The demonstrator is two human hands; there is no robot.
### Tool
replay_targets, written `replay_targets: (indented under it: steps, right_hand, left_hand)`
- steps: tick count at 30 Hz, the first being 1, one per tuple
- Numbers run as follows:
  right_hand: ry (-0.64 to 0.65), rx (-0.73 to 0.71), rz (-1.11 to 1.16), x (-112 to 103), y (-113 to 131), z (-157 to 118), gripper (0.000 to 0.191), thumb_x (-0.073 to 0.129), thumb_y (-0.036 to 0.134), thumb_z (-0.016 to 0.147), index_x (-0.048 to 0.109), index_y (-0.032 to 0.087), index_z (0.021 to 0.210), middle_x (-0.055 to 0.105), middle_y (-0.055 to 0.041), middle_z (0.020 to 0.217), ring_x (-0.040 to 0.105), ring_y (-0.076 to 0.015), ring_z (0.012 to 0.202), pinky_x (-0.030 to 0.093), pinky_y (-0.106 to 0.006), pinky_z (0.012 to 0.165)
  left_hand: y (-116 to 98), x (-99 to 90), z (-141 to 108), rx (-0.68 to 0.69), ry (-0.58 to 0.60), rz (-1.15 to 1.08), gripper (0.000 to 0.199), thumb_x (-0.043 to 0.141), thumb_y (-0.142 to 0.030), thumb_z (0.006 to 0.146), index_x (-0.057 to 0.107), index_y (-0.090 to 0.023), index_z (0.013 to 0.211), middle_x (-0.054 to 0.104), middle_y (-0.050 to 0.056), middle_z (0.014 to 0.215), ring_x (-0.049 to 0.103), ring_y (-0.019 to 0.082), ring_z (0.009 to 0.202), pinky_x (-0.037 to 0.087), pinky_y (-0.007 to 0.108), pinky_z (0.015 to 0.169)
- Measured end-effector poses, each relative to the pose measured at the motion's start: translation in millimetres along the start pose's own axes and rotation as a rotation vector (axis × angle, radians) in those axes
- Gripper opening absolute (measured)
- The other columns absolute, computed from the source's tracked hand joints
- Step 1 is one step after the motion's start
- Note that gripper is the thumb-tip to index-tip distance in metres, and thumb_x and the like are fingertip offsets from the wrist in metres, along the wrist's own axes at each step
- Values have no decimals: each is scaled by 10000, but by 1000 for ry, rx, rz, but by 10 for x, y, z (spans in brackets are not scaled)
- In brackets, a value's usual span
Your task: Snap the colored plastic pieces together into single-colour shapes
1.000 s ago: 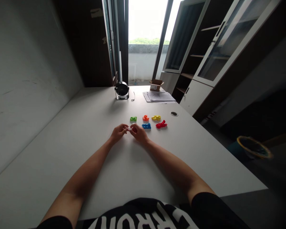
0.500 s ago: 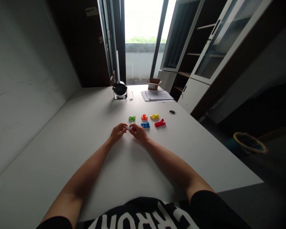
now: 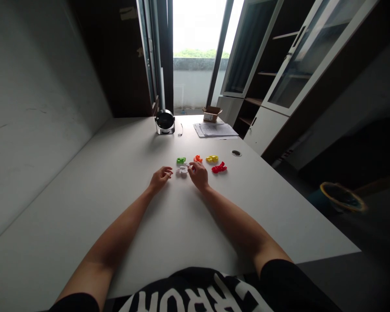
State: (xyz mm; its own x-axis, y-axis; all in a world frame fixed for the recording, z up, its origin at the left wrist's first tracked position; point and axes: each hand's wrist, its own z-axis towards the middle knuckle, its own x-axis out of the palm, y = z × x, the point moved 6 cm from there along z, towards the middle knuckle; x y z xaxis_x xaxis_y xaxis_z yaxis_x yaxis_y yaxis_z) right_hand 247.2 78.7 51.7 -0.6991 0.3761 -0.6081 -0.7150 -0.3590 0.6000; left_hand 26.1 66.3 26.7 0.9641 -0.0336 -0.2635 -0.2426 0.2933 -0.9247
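A small white plastic piece [image 3: 183, 169] of open, irregular shape lies on the table between my hands. My right hand [image 3: 199, 175] reaches it from the right, its thumb and fingertips closed on the white piece's right edge. To the left of the piece, my left hand [image 3: 161, 178] rests near the tabletop with fingers loosely curved and apart, nothing visible between them. Behind are a green plastic piece [image 3: 181, 160], an orange piece [image 3: 197, 158] partly covered by my right hand, and a yellow piece [image 3: 212, 159]. A red piece [image 3: 219, 167] lies farther right.
The white table [image 3: 84, 182] meets a wall on the left. Toward the back stand a round black device on a metal stand [image 3: 165, 121], papers [image 3: 216, 129] and an open cardboard box [image 3: 212, 114]. A cable hole [image 3: 236, 153] is near the right edge.
My hands have moved apart; the left no longer holds the white piece. My right hand shifted right, covering where the blue piece lay. The white piece now shows on the table.
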Motion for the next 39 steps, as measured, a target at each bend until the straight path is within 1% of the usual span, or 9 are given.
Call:
replay_targets:
  steps: [3,7,16,20,25,28,31,35,39]
  right_hand:
    - [52,-6,-99,42,0,-7,231,551,327,958,710,208,1076,656,-67,930,582,-231,924,446,-336,854]
    - [124,-34,-191,97,49,-28,254,538,317,981,732,217,1112,650,-92,1042,556,-252,1030,418,-358,910]
    - [216,-56,-298,119,95,-17,279,535,338,1003,744,263,1172,644,-98,1090,548,-262,1042,355,-382,946]
    - [222,-54,-315,134,104,-19,274,539,330,1001,746,281,1172,649,-91,1103,550,-260,1044,339,-388,953]
    - [220,-42,-325,149,103,-21,276,535,331,999,748,265,1161,650,-98,1113,541,-267,1067,335,-394,959]
    - [200,-40,-314,148,104,-26,259,533,311,994,749,257,1126,652,-89,1113,540,-262,1071,336,-389,962]
    - [187,-47,-295,146,110,-34,249,530,295,989,742,248,1110,658,-83,1114,536,-257,1084,335,-380,968]
    - [200,-59,-281,152,119,-48,264,508,267,993,736,241,1125,670,-87,1122,523,-255,1121,327,-374,976]
    - [205,-65,-284,151,128,-55,273,501,255,994,732,251,1141,682,-77,1116,519,-252,1136,317,-372,981]
  left_hand:
    - [-6,29,-14,-5,45,55,249,627,-284,851,694,-199,1075,750,64,965,696,174,800,563,313,753]
    - [-31,33,-25,-6,50,88,222,636,-287,847,721,-209,1037,759,53,928,701,187,818,565,317,763]
    - [-108,44,-34,16,41,144,192,682,-312,833,755,-215,981,766,47,881,696,210,798,563,322,755]
    - [-133,50,-41,11,42,158,189,686,-311,828,759,-211,971,761,45,855,692,213,795,560,323,757]
    - [-143,48,-43,18,45,172,184,675,-320,835,760,-220,964,757,41,849,685,215,789,554,323,750]
    - [-142,46,-39,42,59,215,193,656,-323,850,759,-224,980,756,44,877,674,218,804,547,329,765]
    - [-149,61,-42,78,97,313,196,628,-308,866,758,-232,990,749,49,925,658,221,839,538,345,801]
    - [-209,128,-72,199,178,456,182,628,-288,872,752,-252,1000,734,57,1045,625,252,1018,498,399,942]
    - [-246,187,-103,277,235,488,181,649,-270,872,746,-269,1025,712,56,1175,583,265,1145,448,426,1036]
